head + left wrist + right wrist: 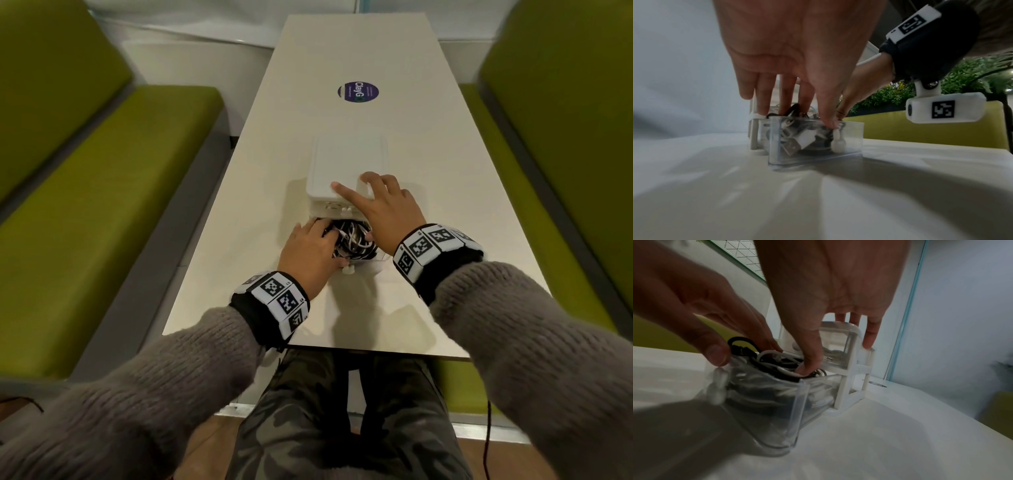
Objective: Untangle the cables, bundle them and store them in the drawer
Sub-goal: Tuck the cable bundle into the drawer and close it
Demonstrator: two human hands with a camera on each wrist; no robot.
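Note:
A small white drawer unit (346,161) stands on the table. Its clear lower drawer (818,155) is pulled out toward me and packed with black and white cables (356,241). My left hand (308,253) reaches down into the drawer, its straight fingers pressing on the cables (797,141) and its thumb on the front rim above the white knob (838,142). My right hand (383,205) lies spread on the unit's top, and its thumb pushes a white cable (785,371) down into the drawer (797,410). Neither hand grips anything.
The white table (342,329) is long and narrow, with its front edge over my lap. A round purple sticker (358,92) lies farther back. Green benches flank it on the left (102,205) and right (565,144). Green plants (890,95) show behind the right bench.

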